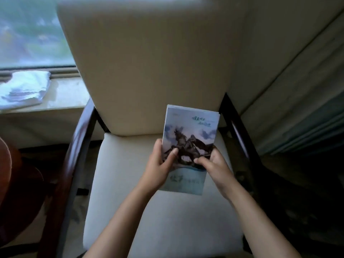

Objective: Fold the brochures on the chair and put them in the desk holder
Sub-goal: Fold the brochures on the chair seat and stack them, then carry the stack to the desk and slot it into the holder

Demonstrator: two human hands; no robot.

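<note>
A folded brochure (pixel 189 131) with a pale blue cover, a dark statue picture and blue lettering is held upright above the seat of a cream chair (pixel 149 202). My left hand (pixel 160 164) grips its left edge, thumb on the cover. My right hand (pixel 214 164) holds its right lower edge, thumb pressed across the front. Several page edges show at the top of the brochure. No desk holder is in view.
The chair has dark wooden armrests (pixel 81 136) and a tall cream back (pixel 149 62). A folded white towel (pixel 26 88) lies on the window sill at left. A reddish round table edge (pixel 9 168) is at far left. Curtains (pixel 297 108) hang at right.
</note>
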